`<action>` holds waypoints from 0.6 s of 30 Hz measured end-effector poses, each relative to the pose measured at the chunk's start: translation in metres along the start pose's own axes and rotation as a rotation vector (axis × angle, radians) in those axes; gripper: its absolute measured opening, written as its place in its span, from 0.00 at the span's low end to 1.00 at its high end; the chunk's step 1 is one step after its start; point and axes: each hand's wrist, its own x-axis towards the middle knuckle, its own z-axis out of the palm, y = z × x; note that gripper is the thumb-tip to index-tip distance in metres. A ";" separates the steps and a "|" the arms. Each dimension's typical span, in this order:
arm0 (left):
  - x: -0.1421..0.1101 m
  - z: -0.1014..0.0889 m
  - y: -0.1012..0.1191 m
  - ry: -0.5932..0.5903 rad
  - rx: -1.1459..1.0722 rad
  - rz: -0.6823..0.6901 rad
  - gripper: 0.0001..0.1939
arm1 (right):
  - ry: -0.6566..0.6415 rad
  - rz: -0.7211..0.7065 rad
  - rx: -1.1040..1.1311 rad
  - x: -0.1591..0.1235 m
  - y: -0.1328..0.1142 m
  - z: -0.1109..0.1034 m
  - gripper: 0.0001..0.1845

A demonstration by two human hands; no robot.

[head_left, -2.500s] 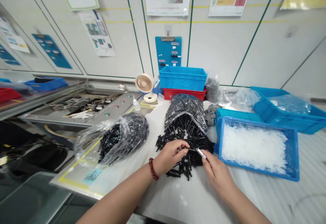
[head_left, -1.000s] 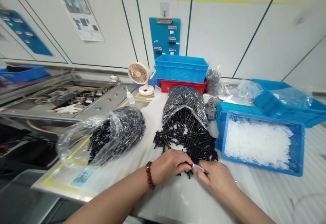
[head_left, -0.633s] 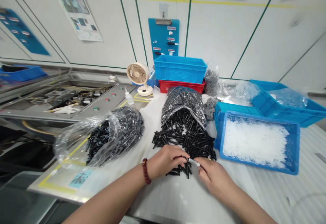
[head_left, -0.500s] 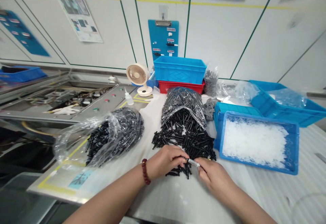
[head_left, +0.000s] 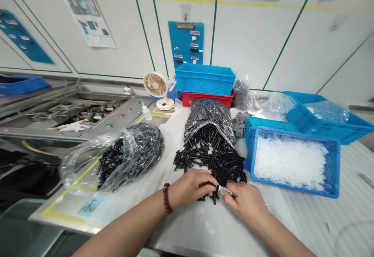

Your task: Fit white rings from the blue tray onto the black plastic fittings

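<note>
Shows crinkled, glossy plastic in the bag (head_left: 130, 144) near the left edge of the bench (head_left: 193, 227). Looks smooth on the plastic tray (head_left: 337, 167).

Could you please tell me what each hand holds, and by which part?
The left hand holds a black piece, the exact spot hidden; the right hand holds a silver tool around its middle.

The table (head_left: 198, 229) is holding up a left bag (head_left: 146, 144) and a middle bag (head_left: 208, 114), with black parts (head_left: 228, 167) lying loose at the latter's mouth. Behind, a red bin (head_left: 188, 98) is resting and a fan (head_left: 156, 85) is standing nearby.
</note>
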 end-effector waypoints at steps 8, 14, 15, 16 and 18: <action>-0.003 0.003 -0.001 0.029 0.023 0.043 0.07 | 0.036 0.085 -0.050 -0.001 -0.004 0.001 0.18; -0.004 0.001 0.001 0.077 -0.001 0.021 0.06 | 0.082 0.098 -0.025 -0.001 0.000 0.002 0.16; -0.004 0.000 0.001 0.104 -0.020 -0.002 0.05 | 0.091 0.099 -0.003 -0.001 0.001 0.001 0.14; -0.003 -0.001 0.001 0.137 -0.045 -0.030 0.05 | 0.101 0.090 0.030 0.000 0.002 -0.001 0.12; -0.002 -0.003 -0.001 0.197 -0.125 -0.099 0.04 | 0.122 0.039 0.126 0.000 0.004 -0.002 0.09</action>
